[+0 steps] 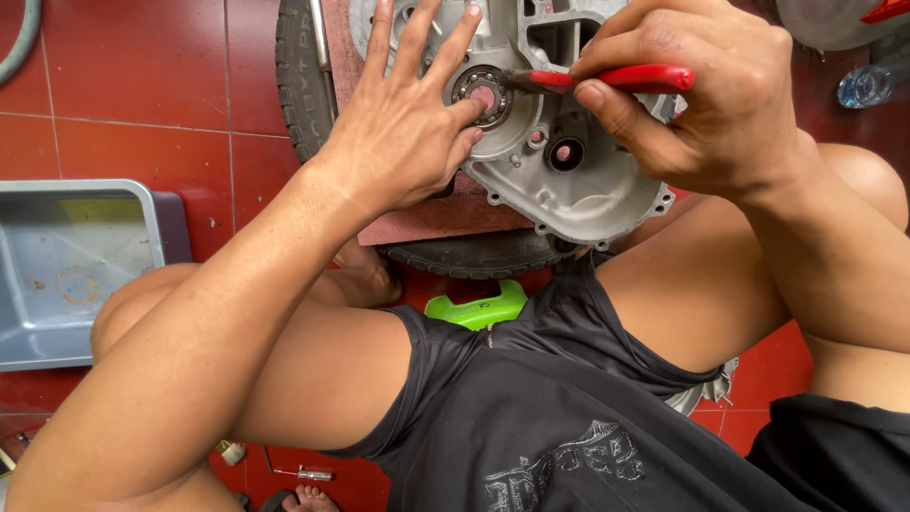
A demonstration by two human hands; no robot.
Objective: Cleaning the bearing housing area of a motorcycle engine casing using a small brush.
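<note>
Centre of attention is the bearing [482, 95], a steel ring with a pinkish middle, sitting in its bore in the grey aluminium engine case [559, 180] at the top centre of the frame. From where I'm watching, the left hand [408, 133] is spread flat over the case, fingers open and fanned out, with one fingertip pressed right on the bearing. Looks to me like that's there to steady the part and feel what the tool is doing, not to grab anything.

The right hand [692, 104], upper right of the frame, is closed around the red-handled pliers [616, 78], fingers and thumb wrapped tight on the grips. The dark nose of the tool points left and meets the bearing's rim. Can't tell if the tips are actually in a clip or just touching the edge, too small to make out.

The case lies on a reddish board [436, 218] laid across a tyre [303, 85], which I'd guess gives a cushioned, raised bench so the casting doesn't rock on the red tiled floor [142, 85]. The person squats over it, knees either side, so both arms reach straight down.

Further out: a grey plastic tray [66, 275] at the left edge, a lime green thing [477, 308] just below the tyre, a clear bottle [867, 83] at far upper right.
</note>
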